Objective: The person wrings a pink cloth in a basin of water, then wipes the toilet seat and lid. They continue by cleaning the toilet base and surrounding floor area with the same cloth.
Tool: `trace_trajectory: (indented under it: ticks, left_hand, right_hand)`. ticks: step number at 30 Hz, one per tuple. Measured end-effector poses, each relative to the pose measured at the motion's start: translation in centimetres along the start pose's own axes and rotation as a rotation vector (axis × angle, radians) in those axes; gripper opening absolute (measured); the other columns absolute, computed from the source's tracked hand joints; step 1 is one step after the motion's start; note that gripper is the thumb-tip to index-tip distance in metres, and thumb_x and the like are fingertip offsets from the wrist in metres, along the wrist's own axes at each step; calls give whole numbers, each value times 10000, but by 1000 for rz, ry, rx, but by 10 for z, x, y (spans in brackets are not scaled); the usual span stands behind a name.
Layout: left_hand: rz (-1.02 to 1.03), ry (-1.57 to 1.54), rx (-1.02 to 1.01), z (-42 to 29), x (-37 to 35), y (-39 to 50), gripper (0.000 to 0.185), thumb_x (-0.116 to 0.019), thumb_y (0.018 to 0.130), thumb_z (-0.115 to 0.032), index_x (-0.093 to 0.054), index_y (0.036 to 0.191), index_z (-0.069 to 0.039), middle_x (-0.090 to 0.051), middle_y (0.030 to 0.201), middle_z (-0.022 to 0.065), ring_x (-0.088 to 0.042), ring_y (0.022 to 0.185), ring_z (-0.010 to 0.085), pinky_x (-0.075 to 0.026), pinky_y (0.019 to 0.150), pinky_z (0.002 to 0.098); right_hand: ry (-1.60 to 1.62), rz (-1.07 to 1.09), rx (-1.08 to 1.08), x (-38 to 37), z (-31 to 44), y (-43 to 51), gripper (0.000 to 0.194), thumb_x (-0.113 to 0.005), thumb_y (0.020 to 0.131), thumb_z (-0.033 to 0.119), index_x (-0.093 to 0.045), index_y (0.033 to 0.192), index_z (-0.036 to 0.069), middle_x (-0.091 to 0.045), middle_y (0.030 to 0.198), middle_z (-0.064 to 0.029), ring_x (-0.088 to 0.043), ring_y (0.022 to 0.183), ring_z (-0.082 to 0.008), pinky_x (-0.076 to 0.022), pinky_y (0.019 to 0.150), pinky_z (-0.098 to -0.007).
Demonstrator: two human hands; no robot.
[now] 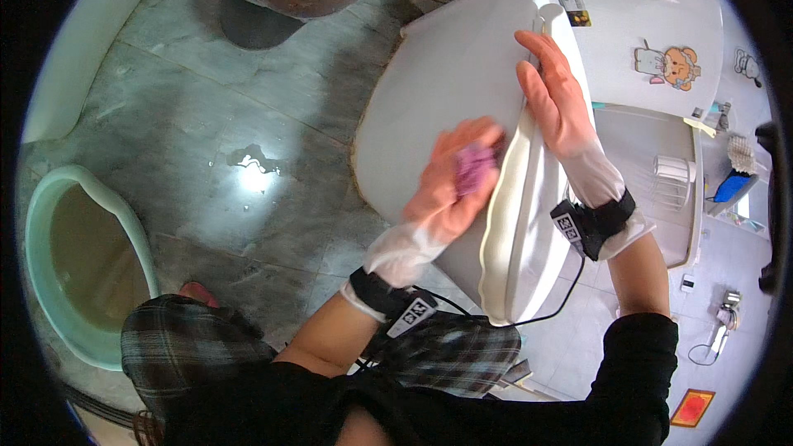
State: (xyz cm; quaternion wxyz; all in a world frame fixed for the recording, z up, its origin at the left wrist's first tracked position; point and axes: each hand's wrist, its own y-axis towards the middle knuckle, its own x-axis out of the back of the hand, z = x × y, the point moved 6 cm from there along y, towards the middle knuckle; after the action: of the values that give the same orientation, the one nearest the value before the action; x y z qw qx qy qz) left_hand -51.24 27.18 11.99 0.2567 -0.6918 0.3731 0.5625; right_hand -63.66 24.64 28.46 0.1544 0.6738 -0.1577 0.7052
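Note:
In my left hand (455, 176), gloved in pink and white rubber and slightly blurred, is a crumpled purple cloth (476, 170). That hand is at the side of a white toilet (427, 83), close to the cream wavy rim of the raised seat (505, 217). The seat and the white lid (542, 241) are seen nearly edge-on. Over their upper part lies my right hand (557, 96) in a matching glove, its fingers stretched out straight and the thumb apart. What the right palm covers is hidden.
A pale green basin (144, 244) of murky water stands by my knee. A waste bin (297, 3) with rubbish is at the top. Water (254, 164) wets the grey tiled floor (186, 111). The cistern (619, 43) and a washbasin (626, 127) are at right. A black cable (573, 291) hangs between my wrists.

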Motion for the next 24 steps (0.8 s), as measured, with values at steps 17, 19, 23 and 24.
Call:
trace_trajectory:
  ticks: [17,19,23,24]
  left_hand:
    - [-224,899,375,107,217,83,459,-527,991,-363,-537,1329,-52,-615,1207,74,-541,1140,156,-414,986,285]
    - [-325,891,446,111,236,64,461,-527,992,-358,-533,1335,-51,-608,1229,80,-538,1155,159,-409,996,284]
    - [-372,672,553,89,209,34,464,-511,1001,-333,-512,1350,-27,-563,1316,90,-497,1237,172,-372,1046,271]
    - [-362,664,506,78,188,32,456,-506,1005,-314,-505,1352,-19,-555,1325,87,-492,1240,169,-371,1048,272]
  right_hand:
    - [43,85,-157,1,7,3,471,-479,976,334,-484,1324,16,-476,1378,-233,-316,1376,-444,-263,1133,-471]
    - [47,96,-175,1,6,2,484,-480,970,325,-471,1342,16,-458,1397,-235,-312,1379,-440,-254,1138,-468]
    - [49,100,-170,0,4,2,511,-484,968,335,-446,1371,22,-428,1426,-232,-294,1393,-431,-241,1145,-465]
    - [61,86,-158,-1,3,2,518,-487,967,336,-440,1378,24,-420,1435,-230,-287,1398,-428,-238,1147,-464]
